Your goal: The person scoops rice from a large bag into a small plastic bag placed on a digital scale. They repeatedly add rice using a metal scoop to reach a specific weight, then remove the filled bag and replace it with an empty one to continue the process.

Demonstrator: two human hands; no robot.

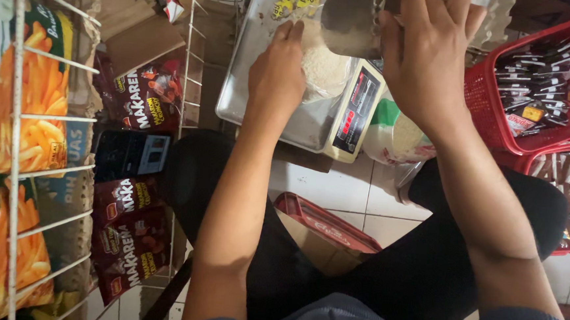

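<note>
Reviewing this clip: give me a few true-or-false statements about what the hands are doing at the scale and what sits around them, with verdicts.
1. The left hand rests on a clear bag of white grains on the scale. True.
2. The right hand holds a knife. False: it holds a metal scoop over the bag.
3. The basket on the person's right is blue. False: it is red, with small sachets inside.
4. A white wire rack on the person's left holds snack bags. True.
5. The scale stands on a wooden table. False: it sits low, over a tiled floor.
</note>
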